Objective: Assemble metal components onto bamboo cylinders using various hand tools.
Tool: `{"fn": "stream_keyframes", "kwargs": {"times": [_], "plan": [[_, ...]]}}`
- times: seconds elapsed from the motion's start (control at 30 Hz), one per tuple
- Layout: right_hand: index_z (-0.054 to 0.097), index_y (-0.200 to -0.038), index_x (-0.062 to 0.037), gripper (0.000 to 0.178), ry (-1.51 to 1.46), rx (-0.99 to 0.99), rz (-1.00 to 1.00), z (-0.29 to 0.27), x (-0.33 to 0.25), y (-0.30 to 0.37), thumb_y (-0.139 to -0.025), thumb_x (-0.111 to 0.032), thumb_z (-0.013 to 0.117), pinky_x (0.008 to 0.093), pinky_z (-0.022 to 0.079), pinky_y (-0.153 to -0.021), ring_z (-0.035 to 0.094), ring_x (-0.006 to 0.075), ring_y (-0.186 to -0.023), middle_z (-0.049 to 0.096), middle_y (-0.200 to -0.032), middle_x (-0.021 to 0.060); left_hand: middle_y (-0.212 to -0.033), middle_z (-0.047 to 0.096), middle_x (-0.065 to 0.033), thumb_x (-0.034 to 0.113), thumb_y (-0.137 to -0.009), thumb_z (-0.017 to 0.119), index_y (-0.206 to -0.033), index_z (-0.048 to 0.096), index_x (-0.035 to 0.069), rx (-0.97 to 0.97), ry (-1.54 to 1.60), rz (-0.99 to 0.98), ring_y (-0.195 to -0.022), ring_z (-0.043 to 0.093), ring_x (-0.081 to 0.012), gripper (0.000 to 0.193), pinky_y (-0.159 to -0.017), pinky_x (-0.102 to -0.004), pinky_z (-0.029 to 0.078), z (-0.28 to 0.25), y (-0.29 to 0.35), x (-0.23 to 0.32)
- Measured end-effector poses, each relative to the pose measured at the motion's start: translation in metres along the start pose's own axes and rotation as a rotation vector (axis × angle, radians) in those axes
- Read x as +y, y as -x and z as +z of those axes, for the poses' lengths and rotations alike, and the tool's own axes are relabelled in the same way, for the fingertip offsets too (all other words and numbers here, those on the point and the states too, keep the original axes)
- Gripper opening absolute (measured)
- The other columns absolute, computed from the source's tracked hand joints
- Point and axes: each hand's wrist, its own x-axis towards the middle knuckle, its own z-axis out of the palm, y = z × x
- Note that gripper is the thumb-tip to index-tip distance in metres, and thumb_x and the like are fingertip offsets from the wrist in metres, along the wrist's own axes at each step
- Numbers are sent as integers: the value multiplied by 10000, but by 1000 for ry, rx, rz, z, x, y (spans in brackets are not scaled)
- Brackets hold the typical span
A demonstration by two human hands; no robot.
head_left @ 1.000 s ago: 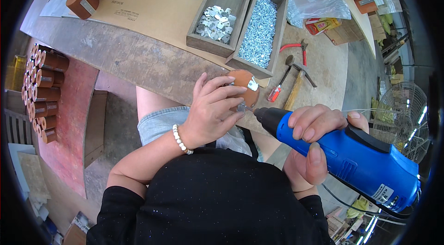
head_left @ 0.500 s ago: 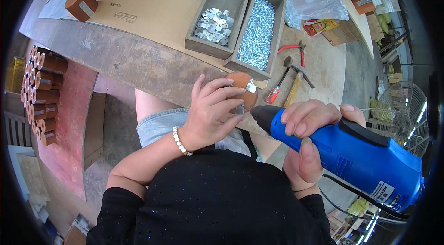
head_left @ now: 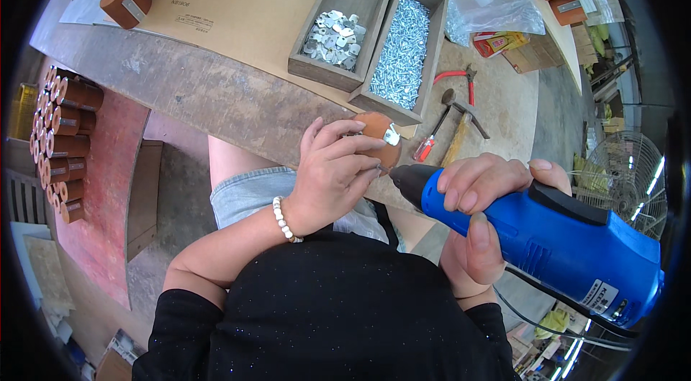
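Note:
My left hand [head_left: 335, 176] is closed round a reddish-brown round block [head_left: 379, 124] at the bench's front edge. A small silver metal plate [head_left: 391, 135] shows on the block, beside my fingertips. In my right hand [head_left: 479, 197] is a blue electric screwdriver [head_left: 547, 241], its black nose pointing left at the block. The tip is close to the block and my left fingers; whether it touches a screw there is hidden. A black cord runs from the screwdriver's rear.
Ahead stand two wooden trays, one with metal plates [head_left: 335, 37], one with screws [head_left: 403, 50]. Red-handled pliers [head_left: 471, 86], a hammer [head_left: 461, 125] and a screwdriver [head_left: 425, 148] lie to the right. Brown cylinders [head_left: 68, 143] are stacked at left. A fan [head_left: 626, 176] stands at far right.
The silvery piece seen below my left fingertips is now mostly out of sight, and those fingers have shifted slightly. The blue screwdriver stays nearly in place.

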Motion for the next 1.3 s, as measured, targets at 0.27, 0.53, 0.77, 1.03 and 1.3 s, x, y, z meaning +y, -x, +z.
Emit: {"fn": "stream_keyframes", "kwargs": {"times": [0.27, 0.53, 0.77, 1.03, 1.3], "plan": [[236, -1126, -86, 533, 61, -11, 80, 1, -2, -6, -733, -29, 592, 365, 464, -732, 581, 204, -668, 558, -741, 66, -997, 649, -24, 41, -642, 711, -744, 671, 81, -5, 30, -4, -1063, 512, -258, 117, -949, -440, 309, 0, -1, 0], [248, -1082, -82, 489, 74, 2, 106, 4, -3, -9, -737, -41, 592, 355, 460, -743, 583, 201, -666, 553, -721, 60, -983, 642, -8, 50, -648, 701, -730, 665, 83, 2, 43, -17, -1065, 506, -245, 95, -950, -462, 306, 2, 1, -2], [255, -1068, -85, 472, 38, 13, 139, 5, -2, -9, -746, -47, 599, 365, 457, -751, 583, 198, -675, 555, -720, 55, -987, 650, -24, 30, -631, 708, -732, 666, 73, 2, 46, -10, -1059, 512, -260, 117, -932, -431, 329, 0, 0, -1], [246, -1070, -86, 484, 59, 45, 140, 8, 4, -10, -757, -72, 614, 366, 479, -698, 573, 191, -665, 550, -719, 56, -1010, 639, -12, 48, -628, 722, -752, 662, 90, -8, 11, -29, -1067, 515, -234, 144, -974, -486, 278, 0, 1, -3], [237, -1116, -85, 510, 33, -16, 120, 7, 6, -10, -758, -38, 597, 368, 487, -658, 564, 193, -668, 544, -732, 62, -1017, 636, -4, 55, -619, 730, -765, 658, 103, 2, 16, -35, -1077, 515, -220, 170, -998, -478, 260, -1, 2, -3]]}}
